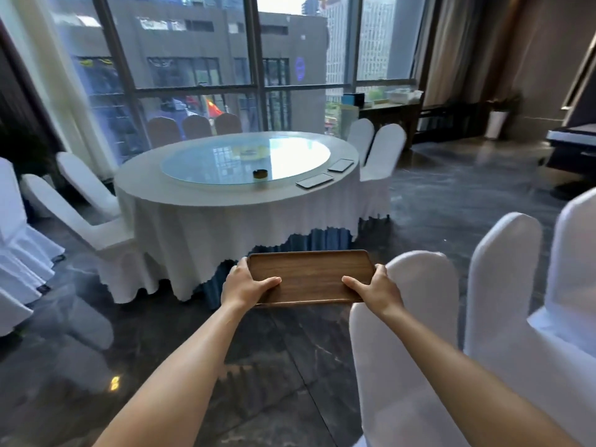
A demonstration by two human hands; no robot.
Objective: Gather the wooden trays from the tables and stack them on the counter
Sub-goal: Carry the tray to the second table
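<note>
I hold a brown wooden tray (311, 275) level in front of me over the dark floor. My left hand (246, 283) grips its left end and my right hand (374, 290) grips its right end, thumbs on top. Ahead stands a round table (206, 201) under a white cloth with a glass turntable. Two more flat trays lie on the table's right edge, the nearer tray (314, 181) and the farther tray (340, 165); they look dark and reflective from here.
White-covered chairs ring the table (84, 217) and stand close on my right (403, 333). A small dark dish (260, 173) sits on the turntable. A sideboard (387, 111) with boxes stands by the window at the back right. Dark glossy floor lies between me and the table.
</note>
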